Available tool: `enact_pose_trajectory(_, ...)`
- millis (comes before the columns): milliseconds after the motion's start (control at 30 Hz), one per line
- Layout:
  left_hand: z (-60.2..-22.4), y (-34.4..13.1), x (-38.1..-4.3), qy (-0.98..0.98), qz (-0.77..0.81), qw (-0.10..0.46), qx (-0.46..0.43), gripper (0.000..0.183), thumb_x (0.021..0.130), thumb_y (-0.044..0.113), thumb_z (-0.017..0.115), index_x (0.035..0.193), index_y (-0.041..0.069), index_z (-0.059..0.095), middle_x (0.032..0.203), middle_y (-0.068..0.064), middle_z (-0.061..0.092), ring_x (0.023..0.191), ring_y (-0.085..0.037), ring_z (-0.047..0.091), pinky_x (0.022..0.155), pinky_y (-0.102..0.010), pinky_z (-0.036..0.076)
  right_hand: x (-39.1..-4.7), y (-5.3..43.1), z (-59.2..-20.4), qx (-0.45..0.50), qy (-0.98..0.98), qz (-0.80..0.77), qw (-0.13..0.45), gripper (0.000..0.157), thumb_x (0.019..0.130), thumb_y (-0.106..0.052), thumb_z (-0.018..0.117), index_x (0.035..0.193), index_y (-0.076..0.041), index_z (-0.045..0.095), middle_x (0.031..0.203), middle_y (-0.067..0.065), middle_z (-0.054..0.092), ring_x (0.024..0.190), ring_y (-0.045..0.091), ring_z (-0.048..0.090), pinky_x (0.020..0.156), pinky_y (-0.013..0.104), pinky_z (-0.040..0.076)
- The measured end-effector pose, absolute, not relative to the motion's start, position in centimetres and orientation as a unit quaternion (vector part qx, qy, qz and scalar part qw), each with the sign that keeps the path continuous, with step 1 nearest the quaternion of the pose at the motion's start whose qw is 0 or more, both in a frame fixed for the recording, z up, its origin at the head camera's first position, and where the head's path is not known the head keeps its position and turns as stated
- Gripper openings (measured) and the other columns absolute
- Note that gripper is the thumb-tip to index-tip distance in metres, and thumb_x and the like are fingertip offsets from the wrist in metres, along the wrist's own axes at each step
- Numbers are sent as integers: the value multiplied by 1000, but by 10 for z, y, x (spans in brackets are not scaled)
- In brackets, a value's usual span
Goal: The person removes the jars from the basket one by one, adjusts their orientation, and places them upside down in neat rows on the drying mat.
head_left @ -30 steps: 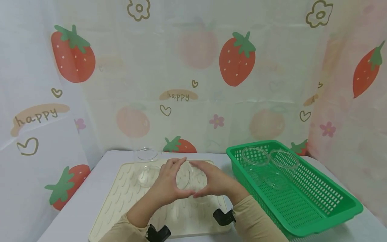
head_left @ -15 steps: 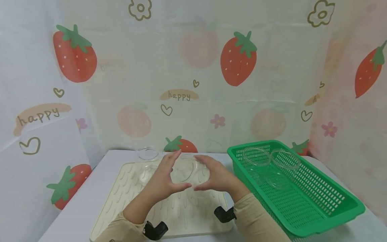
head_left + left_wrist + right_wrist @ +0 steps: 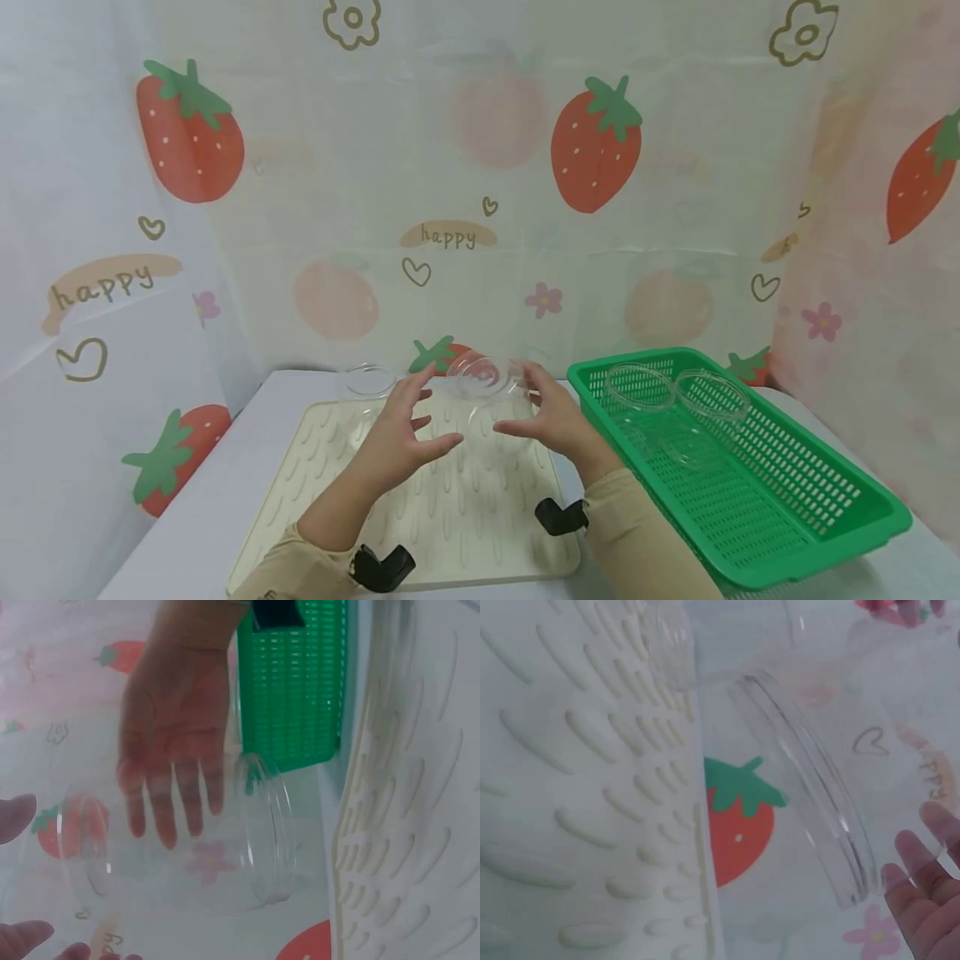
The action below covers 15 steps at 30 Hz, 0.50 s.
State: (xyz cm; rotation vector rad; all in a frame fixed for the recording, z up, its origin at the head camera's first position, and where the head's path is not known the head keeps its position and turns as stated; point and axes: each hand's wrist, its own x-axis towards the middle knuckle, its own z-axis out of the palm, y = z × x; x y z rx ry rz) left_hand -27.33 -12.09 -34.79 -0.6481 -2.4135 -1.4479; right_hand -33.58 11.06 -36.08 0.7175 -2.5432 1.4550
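Observation:
A clear jar-like container [image 3: 483,379] with a round ringed end stands between my hands near the back of the cream mat [image 3: 465,517]. My left hand [image 3: 397,433] is to the container's left, thumb and fingers spread and apart from it. Over on the other side, my right hand [image 3: 551,417] has its fingertips right at the container's side, its fingers straight. In the left wrist view, the right hand [image 3: 180,742] lies flat behind the clear wall [image 3: 259,825]. A second clear container [image 3: 367,381] stands behind my left hand, partly hidden by it.
To the right stands a green basket [image 3: 750,571] with openwork walls; two clear round containers [image 3: 637,387] are at its far end. A strawberry-print cloth [image 3: 450,292] rises close behind the white table [image 3: 172,508].
Both hands have moved apart from each other and their fingers have spread. The clear container between them now appears higher in view, its ringed end facing up.

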Motion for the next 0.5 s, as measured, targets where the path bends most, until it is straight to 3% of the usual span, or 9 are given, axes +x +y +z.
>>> enact_pose_trajectory(267,-331,-117,-258,-813,-536,93,-207,81,80,9,70,144,5,21,145,-17,21,129,-34,31,98,-46,38,-352,106,-376,159,-810,561,58,90,69,-28,80,142,-19,27,137,8,42,126,28,39,101,47,34)
enact_pose_trajectory(500,-346,-122,-269,-804,-550,90,-209,79,80,18,71,144,17,24,145,-7,23,128,-27,35,98,-42,39,-365,97,-388,140,-788,596,60,92,68,-28,81,142,-19,27,137,11,42,126,29,39,104,45,31)
